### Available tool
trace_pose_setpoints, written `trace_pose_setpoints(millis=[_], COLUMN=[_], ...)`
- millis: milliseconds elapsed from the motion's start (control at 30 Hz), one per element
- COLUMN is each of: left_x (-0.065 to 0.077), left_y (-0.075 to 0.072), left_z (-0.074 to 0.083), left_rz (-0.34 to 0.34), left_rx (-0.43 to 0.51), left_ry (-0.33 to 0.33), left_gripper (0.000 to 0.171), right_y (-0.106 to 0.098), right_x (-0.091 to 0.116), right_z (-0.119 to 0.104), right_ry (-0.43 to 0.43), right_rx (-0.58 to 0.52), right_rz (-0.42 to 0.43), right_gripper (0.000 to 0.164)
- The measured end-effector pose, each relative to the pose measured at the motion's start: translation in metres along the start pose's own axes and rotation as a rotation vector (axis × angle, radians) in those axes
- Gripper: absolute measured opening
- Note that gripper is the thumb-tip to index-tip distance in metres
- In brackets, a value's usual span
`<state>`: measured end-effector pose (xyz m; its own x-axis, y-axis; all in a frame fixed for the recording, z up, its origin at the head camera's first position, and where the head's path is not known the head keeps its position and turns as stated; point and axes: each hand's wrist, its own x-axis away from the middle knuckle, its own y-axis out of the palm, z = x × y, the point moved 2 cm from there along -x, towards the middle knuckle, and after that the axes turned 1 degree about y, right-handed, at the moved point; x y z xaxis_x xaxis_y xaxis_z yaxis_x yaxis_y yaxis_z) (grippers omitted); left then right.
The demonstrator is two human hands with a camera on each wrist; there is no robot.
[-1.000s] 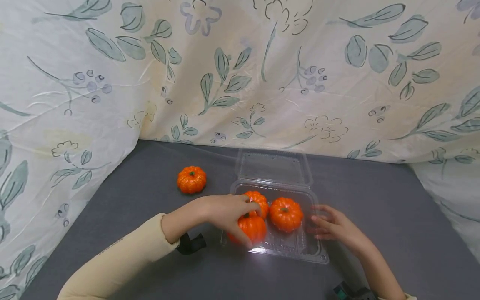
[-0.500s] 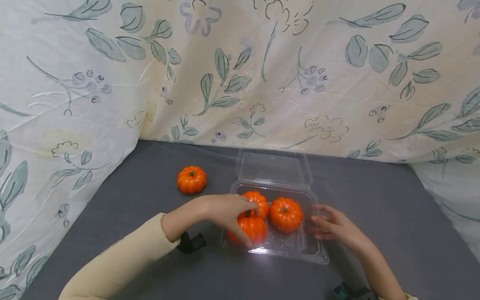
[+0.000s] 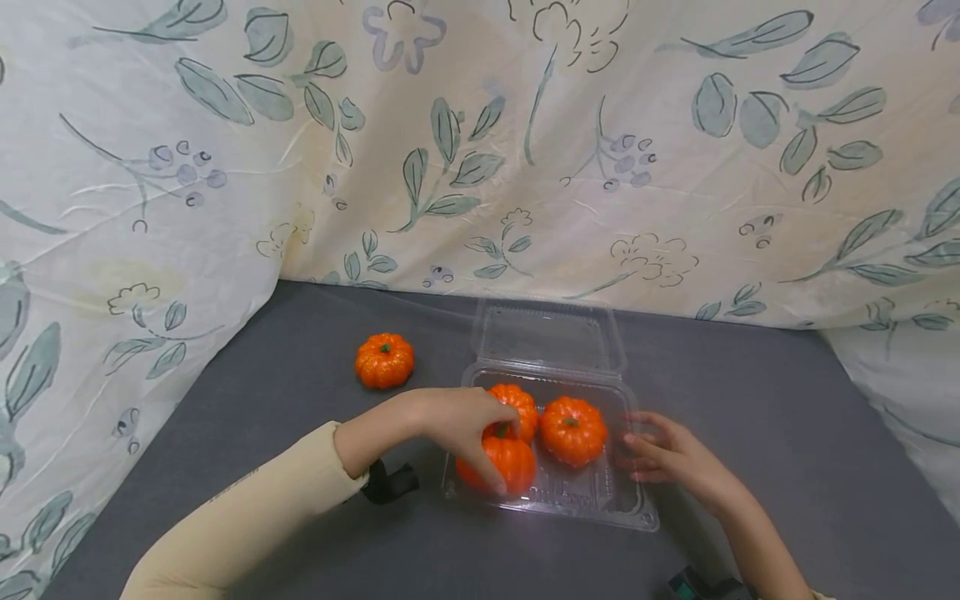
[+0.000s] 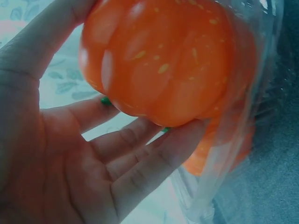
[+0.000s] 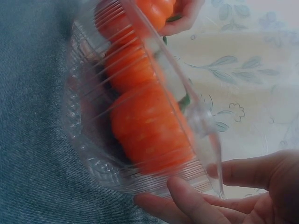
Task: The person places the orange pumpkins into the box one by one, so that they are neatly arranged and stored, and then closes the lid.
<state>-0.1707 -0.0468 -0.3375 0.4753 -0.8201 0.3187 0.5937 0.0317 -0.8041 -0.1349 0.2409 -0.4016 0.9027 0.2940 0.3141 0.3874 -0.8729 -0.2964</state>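
Three orange toy pumpkins share a clear plastic clamshell container [image 3: 630, 517], its lid [image 3: 547, 333] folded back. My left hand [image 3: 457, 421] grips the front-left pumpkin [image 3: 510, 462], thumb on the near side and fingers across its far side. In the left wrist view that pumpkin [image 4: 159, 56] shows its ribbed, yellow-flecked skin. Behind it, the back-left pumpkin [image 3: 517, 404] is partly covered by my fingers. A third pumpkin [image 3: 573, 431] sits to their right. My right hand [image 3: 678, 458] holds the container's right side, thumb at the rim and fingers [image 5: 187, 198] along the outer wall.
A smaller orange pumpkin with a green stem [image 3: 385, 361] lies on the dark grey cloth [image 3: 292, 358], left of the container. A floral curtain [image 3: 480, 167] hangs along the back and left. Black straps with devices sit at both wrists.
My left forearm and hand have shifted slightly to the right around the front-left pumpkin. My right hand, the container and the other pumpkins stay put.
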Motion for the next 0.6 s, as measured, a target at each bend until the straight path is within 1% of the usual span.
trace_pose_setpoints(millis=[133, 200, 267, 433, 533, 600], left_x=[-0.001, 0.000, 0.001, 0.004, 0.006, 0.009], left_y=[0.000, 0.001, 0.001, 0.002, 0.001, 0.000], left_z=[-0.001, 0.000, 0.001, 0.006, 0.010, 0.012], left_rz=[0.001, 0.006, 0.017, 0.060, 0.093, 0.116], left_rx=[0.031, 0.025, -0.002, -0.104, -0.140, -0.152], left_ry=[-0.006, -0.011, -0.025, -0.056, -0.053, -0.038], left_gripper=[0.046, 0.047, 0.053, 0.065, 0.063, 0.061], right_y=[0.000, 0.000, 0.000, 0.000, 0.000, -0.001], right_x=[0.000, 0.000, 0.000, 0.001, 0.001, 0.001], right_z=[0.001, 0.001, 0.001, 0.001, 0.001, 0.001], right_ry=[0.004, 0.003, -0.001, -0.017, -0.014, -0.014], right_rx=[-0.001, 0.002, -0.001, -0.003, 0.002, 0.003], right_rz=[0.001, 0.003, 0.002, -0.006, -0.002, 0.000], right_gripper=[0.060, 0.060, 0.059, 0.059, 0.059, 0.059])
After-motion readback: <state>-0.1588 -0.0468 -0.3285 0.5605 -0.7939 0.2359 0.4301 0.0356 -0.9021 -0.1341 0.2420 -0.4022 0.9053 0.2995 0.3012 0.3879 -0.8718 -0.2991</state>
